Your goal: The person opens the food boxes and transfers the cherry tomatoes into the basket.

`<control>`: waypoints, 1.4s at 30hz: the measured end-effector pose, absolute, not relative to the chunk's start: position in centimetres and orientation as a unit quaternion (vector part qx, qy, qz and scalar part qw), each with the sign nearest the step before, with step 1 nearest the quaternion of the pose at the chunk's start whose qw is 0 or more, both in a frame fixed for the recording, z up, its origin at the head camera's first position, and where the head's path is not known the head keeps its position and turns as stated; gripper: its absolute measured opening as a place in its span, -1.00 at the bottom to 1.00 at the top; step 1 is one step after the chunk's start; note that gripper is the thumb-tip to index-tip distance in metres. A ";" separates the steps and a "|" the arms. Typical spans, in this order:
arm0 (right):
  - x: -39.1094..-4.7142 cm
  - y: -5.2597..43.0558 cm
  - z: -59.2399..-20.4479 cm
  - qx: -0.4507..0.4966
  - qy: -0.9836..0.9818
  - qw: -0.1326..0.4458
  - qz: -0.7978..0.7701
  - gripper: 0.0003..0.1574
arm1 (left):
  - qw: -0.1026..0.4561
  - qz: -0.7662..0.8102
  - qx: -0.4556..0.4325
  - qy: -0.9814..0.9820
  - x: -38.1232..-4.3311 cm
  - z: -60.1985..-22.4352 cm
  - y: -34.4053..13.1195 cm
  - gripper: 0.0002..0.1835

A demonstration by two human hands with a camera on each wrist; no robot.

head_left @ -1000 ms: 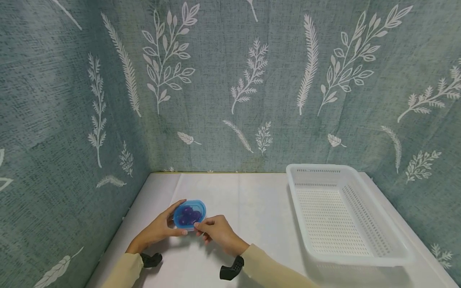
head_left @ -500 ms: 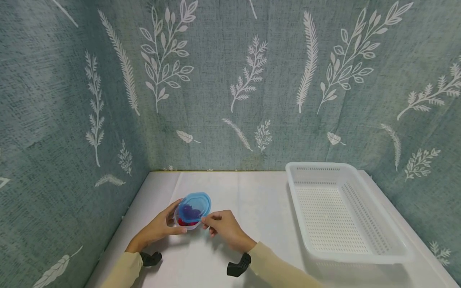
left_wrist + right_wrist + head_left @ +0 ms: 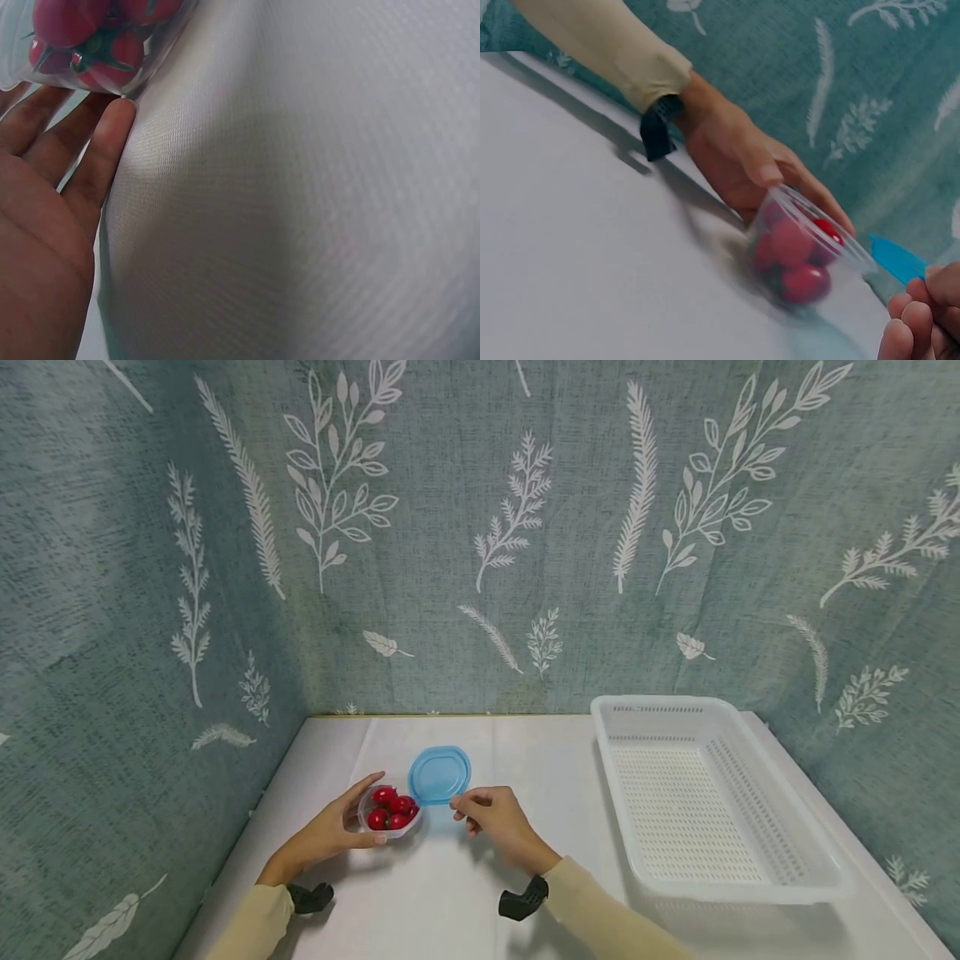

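Pinching blue lid (image 3: 440, 775) in right hand (image 3: 501, 824), gripping clear tub (image 3: 402, 833) in left hand (image 3: 328, 833). Could totally spill red tomatoes (image 3: 401, 806) by knocking tub with lid.

The lid (image 3: 440, 775) is blue; tomatoes (image 3: 385, 796) red with green stems (image 3: 92, 45); basket (image 3: 738, 891) white; curtain (image 3: 435, 527) grey-green with white sprigs (image 3: 545, 639).

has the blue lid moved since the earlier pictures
Yes: in the head view, the blue lid has moved right, nearer the white basket, and slightly toward the patterned backdrop.
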State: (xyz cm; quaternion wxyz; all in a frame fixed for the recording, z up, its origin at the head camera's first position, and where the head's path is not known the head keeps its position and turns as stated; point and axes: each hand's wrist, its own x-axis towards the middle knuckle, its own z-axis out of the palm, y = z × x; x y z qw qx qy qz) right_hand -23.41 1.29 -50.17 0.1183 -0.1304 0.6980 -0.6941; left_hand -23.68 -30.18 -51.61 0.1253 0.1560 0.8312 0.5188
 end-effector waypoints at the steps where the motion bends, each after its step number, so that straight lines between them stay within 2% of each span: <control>1: -23.6 1.6 -50.2 -0.130 0.698 0.115 -0.694 -0.58 | 0.125 0.518 0.157 0.832 -23.7 -51.6 -30.2 0.13; 11: -24.6 4.3 -50.8 -0.107 0.707 0.092 -0.693 -0.58 | 0.137 0.523 0.128 0.832 -23.8 -51.6 -30.2 0.15; 21: -25.6 6.2 -51.5 -0.065 0.730 0.063 -0.677 -0.59 | 0.129 0.526 0.153 0.827 -23.9 -51.8 -30.4 0.13; 34: -26.0 6.7 -52.6 -0.023 0.749 0.064 -0.659 -0.66 | 0.127 0.520 0.137 0.834 -23.8 -52.1 -30.1 0.13; 42: -25.8 6.8 -52.3 -0.016 0.755 0.069 -0.651 -0.63 | 0.133 0.527 0.140 0.827 -23.8 -52.1 -30.2 0.14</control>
